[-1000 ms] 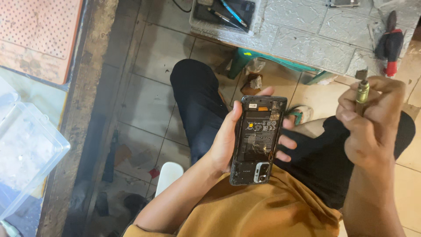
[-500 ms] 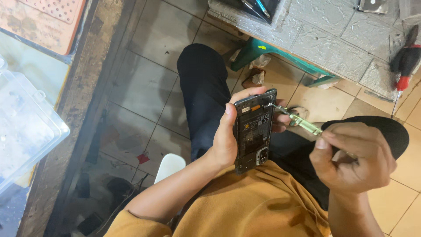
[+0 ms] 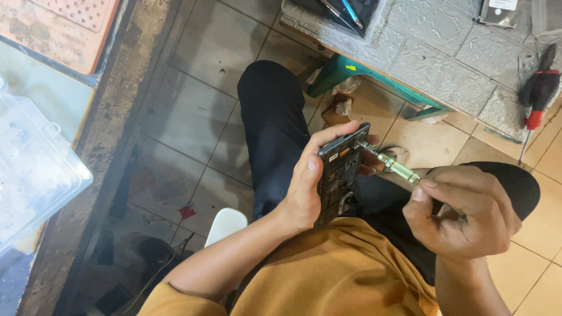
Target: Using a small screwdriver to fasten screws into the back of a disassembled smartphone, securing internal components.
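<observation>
Tiled floor (image 3: 193, 117), beige and grey, worn, seen from above; seated person in black trousers and mustard shirt at centre.

Item 1: left hand (image 3: 307, 181), closed around the long edges of an opened black smartphone (image 3: 341, 175) with its back cover off and internals showing. Phone held upright over the lap, top edge near the fingertips.

Item 2: right hand (image 3: 462, 213), closed on the handle of a small brass-coloured precision screwdriver (image 3: 391, 164). Tip meets the upper right corner of the phone; shaft runs down and right to the hand.

Item 3: grey stone-patterned table (image 3: 445, 64), upper right, its edge running diagonally just beyond the knees. Red-and-black screwdriver (image 3: 535, 96) lies on it near the right border; dark tray of tools (image 3: 345, 11) at its top left corner.

Item 4: green stool leg (image 3: 339, 73) beneath the table edge, close to the left knee.

Item 5: clear plastic box (image 3: 35, 169), far left, on a raised ledge, well apart from both hands. Open floor lies between ledge and leg.
</observation>
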